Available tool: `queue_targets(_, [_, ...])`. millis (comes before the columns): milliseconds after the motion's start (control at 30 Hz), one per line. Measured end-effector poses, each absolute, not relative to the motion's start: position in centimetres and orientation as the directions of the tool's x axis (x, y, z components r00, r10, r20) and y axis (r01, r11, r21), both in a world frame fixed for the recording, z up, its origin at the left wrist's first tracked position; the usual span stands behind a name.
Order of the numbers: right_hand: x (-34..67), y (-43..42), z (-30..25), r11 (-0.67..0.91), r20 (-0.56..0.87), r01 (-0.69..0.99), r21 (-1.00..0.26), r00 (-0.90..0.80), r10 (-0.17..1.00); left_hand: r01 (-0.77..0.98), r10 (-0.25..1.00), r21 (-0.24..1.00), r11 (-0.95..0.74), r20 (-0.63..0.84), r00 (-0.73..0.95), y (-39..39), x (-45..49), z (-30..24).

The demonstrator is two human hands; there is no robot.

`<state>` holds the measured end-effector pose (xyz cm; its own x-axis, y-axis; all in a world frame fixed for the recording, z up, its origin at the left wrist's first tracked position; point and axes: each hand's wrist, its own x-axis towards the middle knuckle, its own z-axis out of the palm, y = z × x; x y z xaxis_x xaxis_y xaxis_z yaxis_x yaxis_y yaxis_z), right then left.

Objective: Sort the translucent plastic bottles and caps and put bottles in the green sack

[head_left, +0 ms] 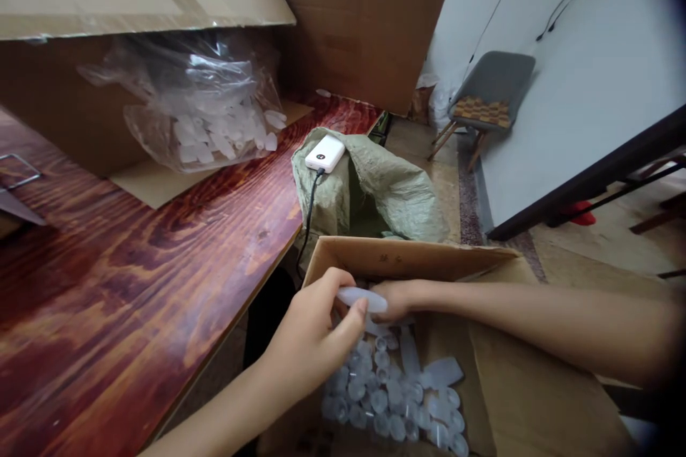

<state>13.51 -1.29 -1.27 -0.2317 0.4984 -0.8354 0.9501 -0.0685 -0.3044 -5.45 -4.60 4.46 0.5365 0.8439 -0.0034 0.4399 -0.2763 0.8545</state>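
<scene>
My left hand (314, 321) is closed on a translucent white plastic tube (369, 298), pinched between thumb and fingers above an open cardboard box (354, 252). Just behind that tube, my right hand (396, 298) reaches down into the box from the right. Its fingers are mostly hidden by the tube and my left hand, so I cannot tell whether they grip anything. Below both hands, many similar translucent tubes (383, 403) lie inside the box. Most stand packed with their round ends up, while a few flat-ended ones lie across at the right.
A wooden table (214, 250) fills the left side. On it, a large cardboard carton (348, 14) lies open around a clear plastic bag (209, 114) of white pieces. A white power bank (325, 153) with a black cable rests on a green woven sack (396, 186). A grey chair (493, 78) stands by the wall.
</scene>
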Motion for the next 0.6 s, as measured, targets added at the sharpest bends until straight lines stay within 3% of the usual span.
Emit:
queue_targets(133, [13.1,-0.9,0.0,-0.454,-0.88,0.754,-0.474,-0.421,0.22,0.358,0.847,0.906,-0.226,0.001,0.531,-5.4,-5.9,5.4])
queue_targets(300, [12.6,-0.7,1.3,-0.792,-0.823,0.455,-0.408,-0.559,0.103,0.371,0.917,0.91,-0.183,0.023,0.398,-4.9,-6.1,5.4])
queue_targets(433, [11.8,-1.0,1.5,-0.871,-0.788,0.294,-0.393,-0.596,0.154,0.345,0.925,0.925,-0.157,0.016,0.379,-4.5,-6.3,4.7])
queue_targets(600, [11.4,-0.3,3.4,-0.817,-0.705,0.115,-0.564,-0.582,0.405,0.193,0.943,0.981,0.002,-0.067,0.326,-3.9,-6.6,4.2])
